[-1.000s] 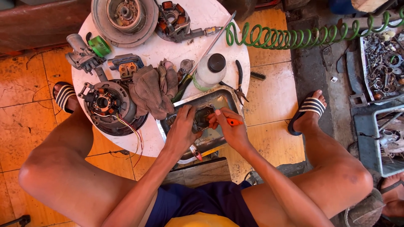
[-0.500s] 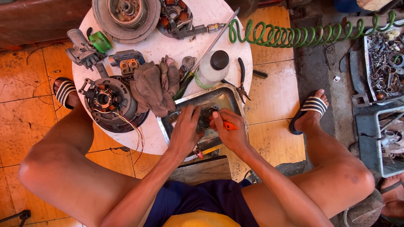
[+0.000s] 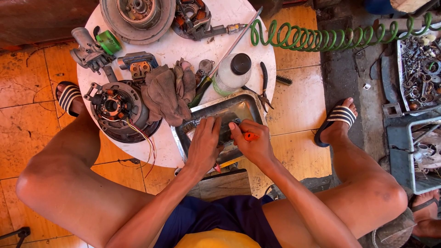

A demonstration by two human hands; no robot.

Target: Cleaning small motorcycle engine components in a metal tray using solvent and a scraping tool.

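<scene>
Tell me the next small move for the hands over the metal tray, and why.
Probably keep the left hand pinning the dark part in the metal tray while the right hand works its orange-handled tool along it: both hands sit on the part, the tool tip hidden.

Bright, warm daylight falls evenly over the scene, so the round white table nearly washes out while the orange floor tiles glow. Soft shadows pool under the person's legs and inside the metal tray, whose rim shows slight glare. Focus is sharp at centre; the wide lens bends the edges, and the corners turn darker.
</scene>
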